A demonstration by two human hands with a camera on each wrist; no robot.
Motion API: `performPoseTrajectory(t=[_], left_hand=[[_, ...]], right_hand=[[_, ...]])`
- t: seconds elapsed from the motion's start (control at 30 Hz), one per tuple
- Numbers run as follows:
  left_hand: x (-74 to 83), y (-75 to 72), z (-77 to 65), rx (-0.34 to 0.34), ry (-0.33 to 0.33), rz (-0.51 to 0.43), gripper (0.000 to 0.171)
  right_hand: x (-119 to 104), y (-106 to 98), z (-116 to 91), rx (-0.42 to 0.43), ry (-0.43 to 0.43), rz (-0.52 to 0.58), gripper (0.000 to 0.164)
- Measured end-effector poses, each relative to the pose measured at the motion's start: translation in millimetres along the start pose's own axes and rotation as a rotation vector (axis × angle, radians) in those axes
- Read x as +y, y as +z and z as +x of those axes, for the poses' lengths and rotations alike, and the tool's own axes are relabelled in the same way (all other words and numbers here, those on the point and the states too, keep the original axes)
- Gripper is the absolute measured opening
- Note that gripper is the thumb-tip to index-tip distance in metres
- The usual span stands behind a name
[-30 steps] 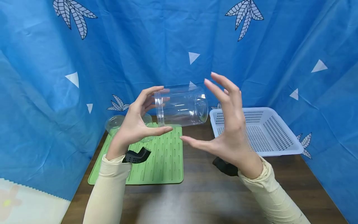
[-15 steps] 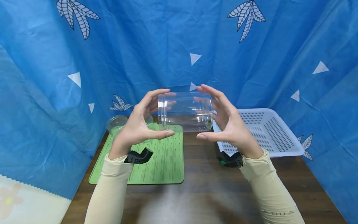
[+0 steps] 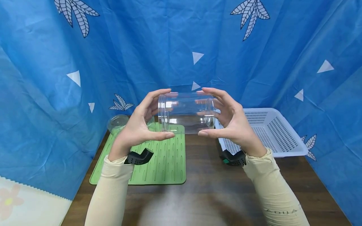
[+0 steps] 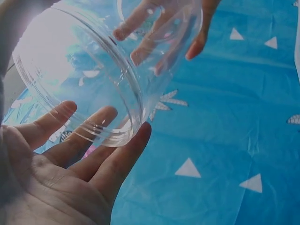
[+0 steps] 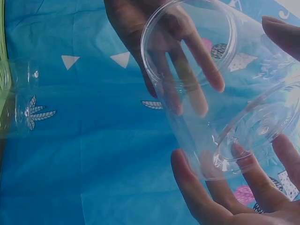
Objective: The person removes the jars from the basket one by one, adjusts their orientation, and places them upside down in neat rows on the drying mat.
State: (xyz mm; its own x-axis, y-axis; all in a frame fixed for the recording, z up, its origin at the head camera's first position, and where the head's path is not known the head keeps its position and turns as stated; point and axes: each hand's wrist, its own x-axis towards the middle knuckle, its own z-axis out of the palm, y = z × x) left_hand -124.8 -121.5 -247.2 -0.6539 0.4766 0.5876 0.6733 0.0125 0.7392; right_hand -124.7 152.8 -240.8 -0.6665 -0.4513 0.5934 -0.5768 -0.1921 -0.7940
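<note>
A clear plastic jar (image 3: 186, 114) lies sideways in the air between both hands, its ringed neck to the left and its base to the right. My left hand (image 3: 138, 122) grips the neck end, thumb below and fingers behind and above. Around the base end, my right hand (image 3: 233, 121) holds it the same way. In the left wrist view the jar's open mouth (image 4: 133, 84) faces the left palm. The right wrist view shows the round base (image 5: 262, 129) beside the right fingers. No lid is on the neck.
Under the left arm lies a green ridged mat (image 3: 158, 166), with other clear containers (image 3: 117, 122) at its back left. A white slotted basket (image 3: 282, 135) stands at the right on the brown wooden table (image 3: 203, 188). Blue curtain (image 3: 181, 40) encloses the back and sides.
My right hand has moved left and closed round the jar's base end, from apart a second ago. The jar has levelled and lowered slightly; the left hand keeps its grip.
</note>
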Motion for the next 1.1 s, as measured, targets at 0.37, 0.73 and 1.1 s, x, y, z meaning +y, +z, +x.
performPoseTrajectory(t=[0.37,0.73,1.1], left_hand=[[-14.8,-3.3,-17.7,0.062,-0.135,0.129,0.109],[-65.0,-17.5,-54.8,0.158,-0.254,0.437,0.107],[-83.8,-28.4,-101.2,0.149,-0.362,0.699,0.082]], right_hand=[[1.6,-1.6,14.0,0.006,0.062,-0.215,0.092],[37.3,-2.0,35.0,-0.013,0.131,-0.500,0.089],[100.6,0.5,62.4,-0.141,0.154,-0.786,0.096]])
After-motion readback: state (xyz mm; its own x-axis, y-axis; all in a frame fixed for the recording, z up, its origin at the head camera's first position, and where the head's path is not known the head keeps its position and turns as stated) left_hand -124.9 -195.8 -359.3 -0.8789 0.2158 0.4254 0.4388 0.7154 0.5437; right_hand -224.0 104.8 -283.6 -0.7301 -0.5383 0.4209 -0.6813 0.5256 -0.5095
